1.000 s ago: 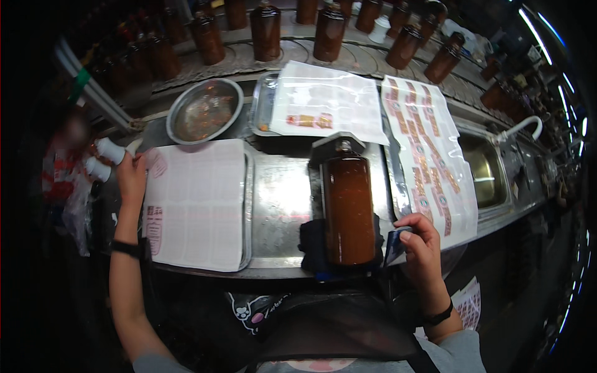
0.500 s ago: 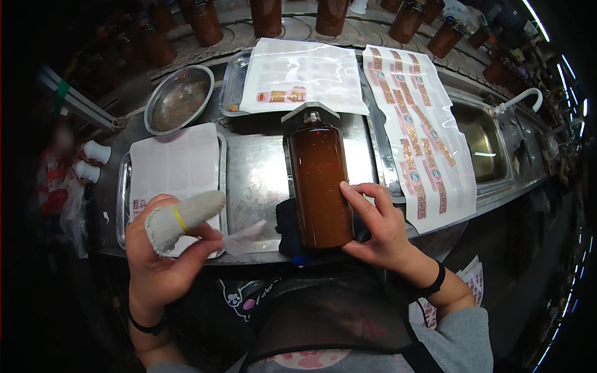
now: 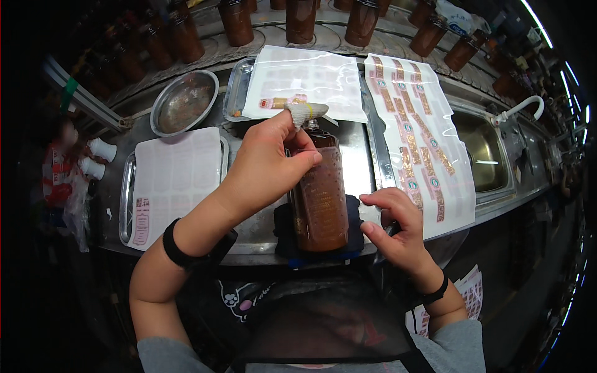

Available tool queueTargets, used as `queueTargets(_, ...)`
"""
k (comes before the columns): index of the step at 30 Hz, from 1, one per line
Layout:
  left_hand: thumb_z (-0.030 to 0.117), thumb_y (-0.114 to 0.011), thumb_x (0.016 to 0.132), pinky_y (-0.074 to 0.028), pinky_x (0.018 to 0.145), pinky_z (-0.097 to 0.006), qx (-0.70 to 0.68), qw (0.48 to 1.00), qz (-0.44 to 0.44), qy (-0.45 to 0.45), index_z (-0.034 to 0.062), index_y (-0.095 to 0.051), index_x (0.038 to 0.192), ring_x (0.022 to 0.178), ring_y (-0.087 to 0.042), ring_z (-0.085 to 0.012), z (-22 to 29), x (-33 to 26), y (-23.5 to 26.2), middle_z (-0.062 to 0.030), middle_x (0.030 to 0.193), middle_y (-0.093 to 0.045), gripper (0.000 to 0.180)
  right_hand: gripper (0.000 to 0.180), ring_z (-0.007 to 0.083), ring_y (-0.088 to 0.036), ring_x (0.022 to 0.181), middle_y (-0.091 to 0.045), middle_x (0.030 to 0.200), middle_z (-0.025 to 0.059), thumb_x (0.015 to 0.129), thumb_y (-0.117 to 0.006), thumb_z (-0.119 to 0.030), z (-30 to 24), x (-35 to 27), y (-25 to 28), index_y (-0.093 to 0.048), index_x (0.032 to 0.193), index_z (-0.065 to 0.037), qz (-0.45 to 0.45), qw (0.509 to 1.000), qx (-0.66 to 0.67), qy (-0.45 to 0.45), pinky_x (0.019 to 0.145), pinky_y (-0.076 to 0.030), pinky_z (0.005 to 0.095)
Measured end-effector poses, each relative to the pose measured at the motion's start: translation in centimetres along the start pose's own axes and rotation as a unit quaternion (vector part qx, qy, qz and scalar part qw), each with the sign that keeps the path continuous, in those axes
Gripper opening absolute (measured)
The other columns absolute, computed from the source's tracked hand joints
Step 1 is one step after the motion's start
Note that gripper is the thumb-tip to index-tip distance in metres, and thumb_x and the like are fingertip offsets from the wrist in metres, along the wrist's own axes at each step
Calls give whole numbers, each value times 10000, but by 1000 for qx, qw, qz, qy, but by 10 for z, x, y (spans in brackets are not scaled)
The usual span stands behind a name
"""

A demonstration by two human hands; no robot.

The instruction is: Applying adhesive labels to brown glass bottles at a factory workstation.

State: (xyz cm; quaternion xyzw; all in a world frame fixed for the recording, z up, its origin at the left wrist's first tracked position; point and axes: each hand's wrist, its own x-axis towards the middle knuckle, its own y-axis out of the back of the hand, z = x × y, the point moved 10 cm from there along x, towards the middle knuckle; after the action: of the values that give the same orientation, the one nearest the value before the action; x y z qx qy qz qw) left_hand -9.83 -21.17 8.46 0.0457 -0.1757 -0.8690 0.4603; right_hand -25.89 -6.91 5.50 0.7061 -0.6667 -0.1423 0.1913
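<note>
A brown bottle [image 3: 319,227] lies tilted with its neck away from me on a dark folded cloth [image 3: 353,217]. A thin, clear printed label [image 3: 326,180] covers much of its front, with small bubbles or drops showing. My left hand [image 3: 283,146] reaches over the bottle's upper part, thumb and fingers pinched at the label's top edge. A grey cloth finger cover [image 3: 311,113] with a yellow band is on one of its fingers, in front of the bottle's neck. To the right of the bottle, my right hand [image 3: 401,230] is apart from it, thumb and fingers spread, holding nothing.
Label sheets lie on metal trays: a left sheet [image 3: 177,168], a back sheet [image 3: 311,71] and a right sheet [image 3: 404,118]. A metal bowl [image 3: 214,102] stands back left, a sink [image 3: 488,149] at right. Several brown bottles [image 3: 301,22] line the conveyor [image 3: 273,53] behind.
My left hand has brought the clear label from the left onto the bottle. My right hand has let go of the bottle and moved right. The bottles on the conveyor have shifted.
</note>
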Motion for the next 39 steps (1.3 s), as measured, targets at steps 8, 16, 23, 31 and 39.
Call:
queueTargets(8,3,-741,796,-470,727,-237,28,1000,-3,-10,91,-594,1368,751,-556,-62,-4,11,0,32,800,-612,597,659,316,-605,1026,-528,1221,176,801,-788,-394,-36,32,-22,-585,1403,-218,20,971,-191,139,739,-556,388)
queueTargets(16,22,-707,837,-472,851,-272,133,975,147,-102,88,-563,1400,896,-585,-121,0,-16,25,-40,969,-632,585,664,310,-592,1072,-535,1203,166,804,-787,-366,-33,34,-22,-582,1408,-181,20,980,-149,130,771,-545,384)
queueTargets(23,366,-723,864,-190,1142,-487,237,961,-7,-146,78,-285,1551,1421,-283,-364,-4,-74,-24,-112,1549,-362,864,754,323,-635,987,-517,1243,185,811,-764,-432,-26,52,-19,-491,1481,-225,3,969,-203,144,731,-559,400)
queueTargets(31,437,-692,864,-158,1157,-510,198,969,-33,-146,99,-193,1583,1493,-139,-385,-10,-65,-34,-115,1637,-242,939,860,307,-663,806,-498,1249,197,809,-758,-470,-9,61,-25,-383,1546,-228,-41,982,-155,103,711,-549,387)
queueTargets(39,310,-693,898,-256,1159,-483,63,992,18,-108,11,-119,1583,1481,-232,-393,-18,-72,-28,-222,1623,-214,942,784,335,-622,1023,-533,1243,212,911,-673,-394,-1,60,-22,-337,1557,-106,-44,996,-45,64,851,-506,369)
